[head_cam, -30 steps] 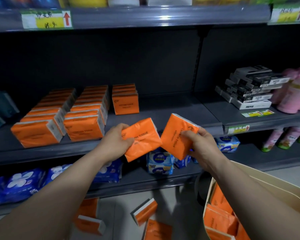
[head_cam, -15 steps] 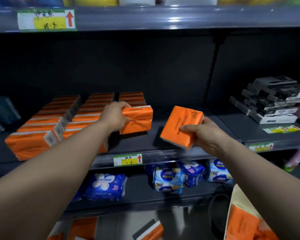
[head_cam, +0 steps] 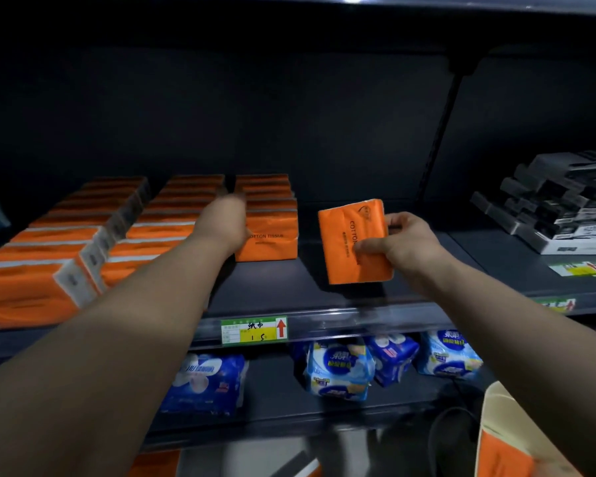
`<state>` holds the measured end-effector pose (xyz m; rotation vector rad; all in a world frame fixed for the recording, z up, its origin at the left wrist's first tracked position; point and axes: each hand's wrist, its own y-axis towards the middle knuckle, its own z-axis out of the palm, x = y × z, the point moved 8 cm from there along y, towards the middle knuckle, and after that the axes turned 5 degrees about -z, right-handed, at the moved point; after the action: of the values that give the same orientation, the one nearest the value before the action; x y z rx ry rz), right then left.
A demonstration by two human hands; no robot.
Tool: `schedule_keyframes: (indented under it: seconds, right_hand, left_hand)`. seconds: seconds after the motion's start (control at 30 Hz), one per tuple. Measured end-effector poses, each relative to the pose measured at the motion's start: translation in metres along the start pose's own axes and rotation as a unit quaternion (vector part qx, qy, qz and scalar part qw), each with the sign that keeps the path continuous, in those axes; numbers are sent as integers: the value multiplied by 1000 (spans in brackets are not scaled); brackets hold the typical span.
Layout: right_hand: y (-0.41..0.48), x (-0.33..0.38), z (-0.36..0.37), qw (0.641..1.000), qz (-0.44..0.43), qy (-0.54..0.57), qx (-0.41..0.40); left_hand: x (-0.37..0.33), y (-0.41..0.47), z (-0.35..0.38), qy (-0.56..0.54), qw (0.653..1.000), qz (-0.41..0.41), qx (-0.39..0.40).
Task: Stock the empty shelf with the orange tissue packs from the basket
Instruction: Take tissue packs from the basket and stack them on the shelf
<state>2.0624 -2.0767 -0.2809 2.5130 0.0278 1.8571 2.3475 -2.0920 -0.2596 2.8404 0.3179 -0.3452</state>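
The right hand (head_cam: 406, 246) pinches a tissue pack (head_cam: 348, 235) by its edge, just over the shelf (head_cam: 272, 287). The left hand (head_cam: 226, 222) touches the front pack (head_cam: 269, 239); whether it grips, I cannot tell. Packs look light, squashy and slick, so hold them by the narrow sides.

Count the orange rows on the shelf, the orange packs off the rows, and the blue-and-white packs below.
Orange rows: 3 (the left hand grips the third's front pack)
Orange pack off the rows, in the right hand: 1
Blue-and-white packs on the lower shelf: 4 in view
Total: 8
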Motion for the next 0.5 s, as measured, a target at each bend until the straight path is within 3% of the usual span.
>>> schedule_keyframes:
  seconds: [0.3, 0.5]
  right_hand:
    - [-5, 26, 29, 991, -89, -92, 26]
    - [-12, 55, 74, 963, -172, -186, 90]
  left_hand:
    - [1, -13, -19, 11, 999, 25, -19]
    - [35, -32, -55, 53, 997, 12, -62]
